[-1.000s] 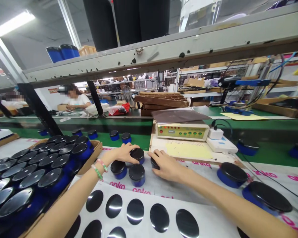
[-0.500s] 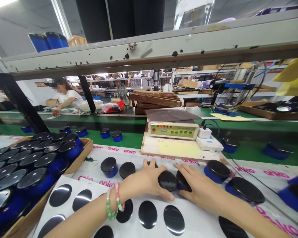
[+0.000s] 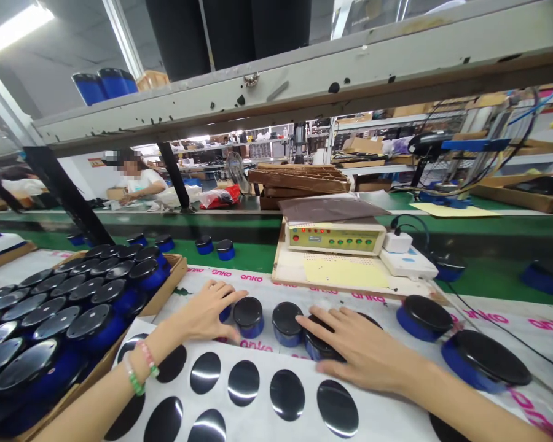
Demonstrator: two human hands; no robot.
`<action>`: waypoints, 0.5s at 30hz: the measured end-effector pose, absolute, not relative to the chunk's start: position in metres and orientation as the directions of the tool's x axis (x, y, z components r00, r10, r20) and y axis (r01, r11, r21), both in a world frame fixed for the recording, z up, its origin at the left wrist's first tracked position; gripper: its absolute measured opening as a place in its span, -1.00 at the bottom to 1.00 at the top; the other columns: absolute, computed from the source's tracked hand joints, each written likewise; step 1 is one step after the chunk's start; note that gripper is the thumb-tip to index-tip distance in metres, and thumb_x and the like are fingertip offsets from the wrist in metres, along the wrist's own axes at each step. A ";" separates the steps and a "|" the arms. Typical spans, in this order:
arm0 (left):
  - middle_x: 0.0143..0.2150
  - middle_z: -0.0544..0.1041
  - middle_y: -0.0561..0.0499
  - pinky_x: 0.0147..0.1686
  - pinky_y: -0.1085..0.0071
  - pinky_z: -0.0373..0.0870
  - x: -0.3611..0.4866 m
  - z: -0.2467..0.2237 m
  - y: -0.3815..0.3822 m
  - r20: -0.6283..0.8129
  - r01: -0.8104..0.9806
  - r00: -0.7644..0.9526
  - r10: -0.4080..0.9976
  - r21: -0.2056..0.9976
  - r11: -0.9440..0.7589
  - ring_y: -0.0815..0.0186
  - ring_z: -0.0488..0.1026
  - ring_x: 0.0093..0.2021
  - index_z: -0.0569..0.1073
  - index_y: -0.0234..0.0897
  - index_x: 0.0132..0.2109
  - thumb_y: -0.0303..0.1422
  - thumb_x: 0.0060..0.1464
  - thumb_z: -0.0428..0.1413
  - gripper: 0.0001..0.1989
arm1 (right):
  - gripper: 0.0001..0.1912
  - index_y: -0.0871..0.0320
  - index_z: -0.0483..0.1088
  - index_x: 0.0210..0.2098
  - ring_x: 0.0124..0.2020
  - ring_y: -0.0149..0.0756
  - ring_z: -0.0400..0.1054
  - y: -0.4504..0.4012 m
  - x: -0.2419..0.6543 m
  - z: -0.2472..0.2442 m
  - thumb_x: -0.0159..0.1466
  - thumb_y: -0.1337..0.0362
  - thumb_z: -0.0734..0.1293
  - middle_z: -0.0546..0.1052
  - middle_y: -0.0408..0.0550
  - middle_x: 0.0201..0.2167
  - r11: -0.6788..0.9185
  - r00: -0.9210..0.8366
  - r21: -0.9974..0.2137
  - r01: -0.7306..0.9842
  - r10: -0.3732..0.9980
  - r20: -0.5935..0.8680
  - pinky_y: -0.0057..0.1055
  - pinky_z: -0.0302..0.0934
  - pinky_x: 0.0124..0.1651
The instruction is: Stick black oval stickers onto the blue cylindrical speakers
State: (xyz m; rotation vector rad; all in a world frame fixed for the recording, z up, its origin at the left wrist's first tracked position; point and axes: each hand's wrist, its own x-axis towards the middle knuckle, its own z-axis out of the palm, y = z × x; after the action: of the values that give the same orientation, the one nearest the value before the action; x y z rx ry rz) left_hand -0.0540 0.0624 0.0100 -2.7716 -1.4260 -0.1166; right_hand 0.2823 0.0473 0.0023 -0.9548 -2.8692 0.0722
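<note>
My left hand (image 3: 207, 310) is open, fingers spread and curved over a mostly hidden blue tub (image 3: 225, 313) at the left of a row. Its fingertips come close to a second blue tub with a glossy black top (image 3: 247, 316). A third tub (image 3: 287, 322) stands between my hands. My right hand (image 3: 350, 337) is open, its fingers spread over a partly covered black-topped tub (image 3: 317, 344); another tub's black top (image 3: 370, 320) shows behind that hand. Below lies a white sheet (image 3: 253, 423) with rows of black glossy discs (image 3: 287, 394).
A cardboard tray (image 3: 172, 279) packed with black-topped blue tubs stands left. Larger blue tubs (image 3: 424, 316) sit right. Behind are a control box (image 3: 334, 236), a power adapter (image 3: 408, 261) with cables, and a green belt (image 3: 253, 258). A shelf (image 3: 286, 86) crosses overhead. A person (image 3: 141, 178) works beyond.
My left hand has moved left along the row, uncovering the tubs in the middle. My right hand stays over the right-hand tubs with its fingers more spread. The view has shifted slightly left.
</note>
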 end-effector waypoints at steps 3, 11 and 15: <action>-0.16 0.46 -0.09 -0.09 0.22 0.21 -0.046 0.007 0.071 0.109 0.771 0.632 0.767 0.012 -0.637 0.13 0.35 -0.17 0.35 -0.21 0.08 0.17 -0.04 0.06 -0.32 | -0.39 0.06 0.03 0.30 -0.12 -0.02 0.34 0.052 0.277 -0.005 0.30 0.11 0.21 0.33 0.13 0.11 0.802 -0.797 -0.004 0.597 0.594 0.114 -0.09 0.25 -0.10; -0.14 0.47 -0.12 -0.11 0.19 0.28 -0.034 0.011 0.063 0.124 0.757 0.643 0.755 0.045 -0.652 0.09 0.37 -0.15 0.35 -0.30 0.01 -0.01 0.04 0.10 -0.48 | -0.35 0.07 0.03 0.30 0.03 0.02 0.26 0.048 0.288 0.008 0.30 -0.06 0.16 0.31 0.14 0.15 0.739 -0.725 -0.024 0.674 0.667 0.173 -0.03 0.16 0.02; 0.07 0.41 -0.13 -0.02 0.17 0.26 -0.038 0.006 0.058 0.084 0.805 0.588 0.804 0.043 -0.592 0.03 0.34 0.00 0.19 -0.19 0.23 0.08 0.01 0.08 -0.27 | -0.42 0.17 0.10 0.27 0.10 0.16 0.19 0.048 0.342 0.010 0.34 0.05 0.12 0.28 0.22 0.18 0.382 -0.404 0.137 0.914 0.888 0.220 0.06 0.17 -0.01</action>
State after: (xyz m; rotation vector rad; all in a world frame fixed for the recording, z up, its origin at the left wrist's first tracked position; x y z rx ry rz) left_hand -0.0380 0.0578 0.0065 -2.7992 -1.4182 -0.1488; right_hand 0.3418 0.0476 0.0102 -1.6491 -2.5181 -0.3608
